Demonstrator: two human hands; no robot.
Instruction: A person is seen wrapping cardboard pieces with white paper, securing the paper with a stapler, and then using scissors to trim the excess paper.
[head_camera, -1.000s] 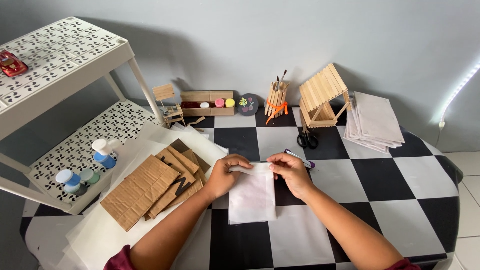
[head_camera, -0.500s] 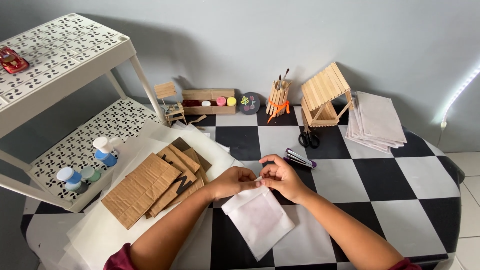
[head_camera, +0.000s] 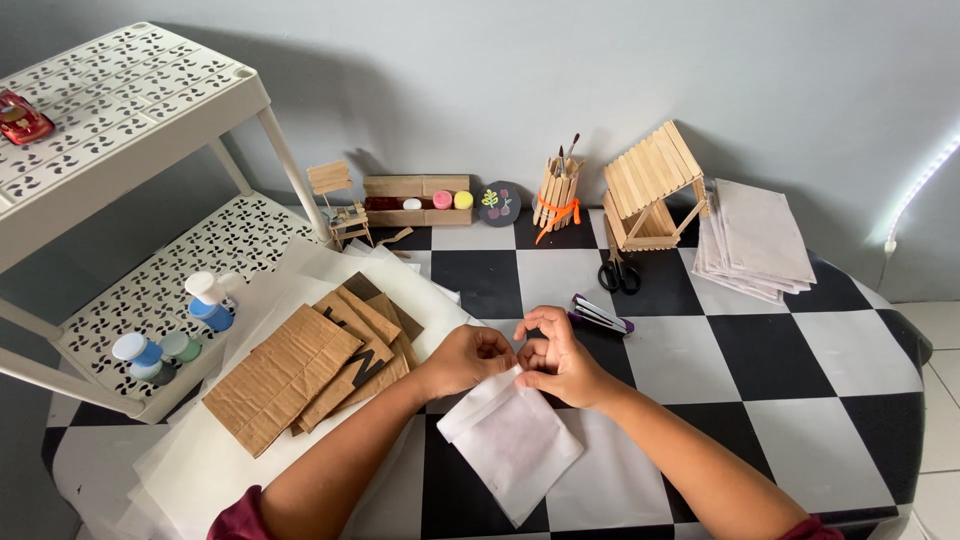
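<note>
Checkered table (head_camera: 700, 350), hands (head_camera: 515, 360) pinching paper pouch (head_camera: 510, 440)

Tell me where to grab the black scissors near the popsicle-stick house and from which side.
Take the scissors by the two handle loops, coming from the near side. They lie flat on the checkered table with the loops toward the person, and the blades point away, toward the stick house, which crowds the far side.
</note>
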